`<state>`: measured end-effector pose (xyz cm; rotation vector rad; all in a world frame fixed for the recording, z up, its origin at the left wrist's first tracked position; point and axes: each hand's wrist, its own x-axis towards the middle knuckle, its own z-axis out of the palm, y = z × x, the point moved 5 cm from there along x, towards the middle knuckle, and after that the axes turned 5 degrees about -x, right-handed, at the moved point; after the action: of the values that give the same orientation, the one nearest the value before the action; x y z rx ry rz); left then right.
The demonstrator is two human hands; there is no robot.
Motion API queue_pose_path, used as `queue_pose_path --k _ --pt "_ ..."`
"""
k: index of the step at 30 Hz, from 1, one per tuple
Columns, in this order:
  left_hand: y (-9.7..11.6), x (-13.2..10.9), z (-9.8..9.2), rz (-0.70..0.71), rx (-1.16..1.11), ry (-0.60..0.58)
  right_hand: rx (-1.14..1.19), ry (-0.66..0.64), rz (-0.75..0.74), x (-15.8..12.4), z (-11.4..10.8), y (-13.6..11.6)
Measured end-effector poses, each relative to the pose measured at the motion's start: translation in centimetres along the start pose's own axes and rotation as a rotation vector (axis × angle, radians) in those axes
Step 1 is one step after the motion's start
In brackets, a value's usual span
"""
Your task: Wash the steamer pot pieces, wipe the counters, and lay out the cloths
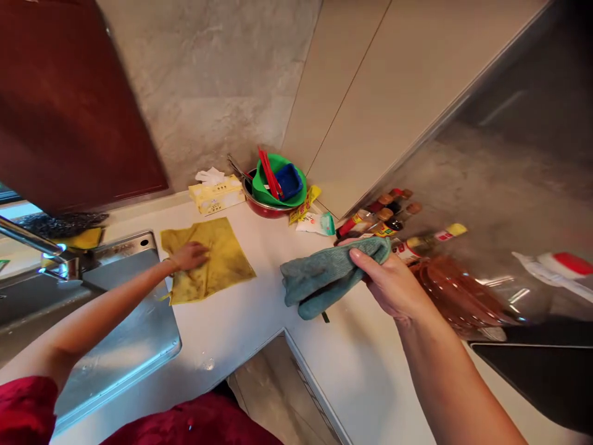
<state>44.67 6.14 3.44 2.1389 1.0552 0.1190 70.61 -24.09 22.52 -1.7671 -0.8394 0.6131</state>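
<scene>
Table (241,321) wraps around your steel sink (125,321); your left hand (188,256) lies open and flat on a yellow cloth (227,266) beside it, and your right hand (393,284) grips a teal towel (319,281) over the table, near a cluster of small sauce bottles (384,222)

A chrome faucet (32,238) is arching over the steel sink (125,346), while a red bowl (264,210) is cradling a green bowl (278,179) beside a tissue box (216,194), sauce bottles (384,216) lining up nearby
</scene>
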Motion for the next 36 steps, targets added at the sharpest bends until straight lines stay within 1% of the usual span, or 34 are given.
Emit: queue_pose_path --k 1,3,5,6,7,8,9,10,11,12,14,16,18,19,21,23,25,26,28,30,32,33,35,36 --pt "3.2 -0.6 0.8 0.129 -0.066 -0.101 -0.003 -0.028 -0.014 0.0 0.2 -0.4" --pt "10.3 -1.9 1.1 0.352 -0.17 -0.197 -0.035 -0.096 -0.041 0.0 0.9 -1.4" --pt "18.2 -3.9 0.9 0.709 -0.442 -0.333 -0.089 -0.153 -0.075 -0.2 1.7 -2.6" --pt "21.4 -4.9 0.8 0.834 -0.542 -0.39 -0.116 -0.157 -0.099 -0.3 1.9 -3.4" --pt "24.0 -5.8 0.8 0.9 -0.631 -0.466 -0.141 -0.14 -0.121 -0.5 1.9 -4.1" --pt "25.8 -6.4 1.1 0.914 -0.697 -0.546 -0.167 -0.104 -0.141 -0.8 1.6 -4.8" --pt "26.9 -6.9 1.6 0.889 -0.726 -0.617 -0.195 -0.054 -0.154 -1.1 1.1 -5.4" --pt "27.3 -7.1 2.2 0.835 -0.722 -0.679 -0.225 0.001 -0.161 -1.5 0.3 -5.8" --pt "26.9 -7.3 2.8 0.77 -0.686 -0.727 -0.257 0.051 -0.162 -2.1 -0.7 -6.0" --pt "26.0 -7.5 3.4 0.708 -0.628 -0.759 -0.293 0.085 -0.154 -2.8 -1.7 -5.9" --pt "23.2 -7.9 4.4 0.611 -0.48 -0.792 -0.357 0.118 -0.109 -4.6 -3.9 -4.8" --pt "20.1 -8.6 4.9 0.559 -0.341 -0.791 -0.399 0.125 -0.02 -6.7 -5.8 -2.5" --pt "17.8 -9.7 4.8 0.561 -0.244 -0.746 -0.413 0.134 0.081 -8.9 -7.4 0.2" --pt "17.2 -10.4 4.7 0.584 -0.222 -0.72 -0.411 0.146 0.118 -9.8 -8.0 1.4" --pt "17.0 -11.7 4.3 0.643 -0.226 -0.68 -0.411 0.18 0.148 -10.9 -9.2 3.4" --pt "17.5 -12.4 4.2 0.67 -0.245 -0.668 -0.406 0.203 0.135 -10.7 -10.3 4.7" --pt "18.2 -11.9 4.7 0.645 -0.242 -0.648 -0.383 0.181 0.123 -8.8 -11.1 5.9" --pt "18.4 -11.1 5.1 0.622 -0.232 -0.626 -0.36 0.151 0.123 -7.3 -11.3 6.6" --pt "18.8 -8.4 6.1 0.556 -0.205 -0.569 -0.297 0.096 0.134 -3.3 -11.4 8.1" --pt "18.9 -4.5 7.0 0.462 -0.159 -0.496 -0.25 0.086 0.143 1.6 -10.9 9.7" --pt "18.7 -0.1 7.4 0.354 -0.055 -0.375 -0.285 0.148 0.153 6.4 -10.0 11.3" --pt "18.4 2.0 7.4 0.297 0.006 -0.293 -0.351 0.221 0.161 8.4 -9.5 12.0" --pt "17.3 5.3 7.2 0.195 0.126 -0.127 -0.511 0.324 0.194 11.1 -7.5 13.8" --pt "16.6 6.2 7.4 0.167 0.176 -0.069 -0.582 0.341 0.189 11.8 -6.0 14.8"
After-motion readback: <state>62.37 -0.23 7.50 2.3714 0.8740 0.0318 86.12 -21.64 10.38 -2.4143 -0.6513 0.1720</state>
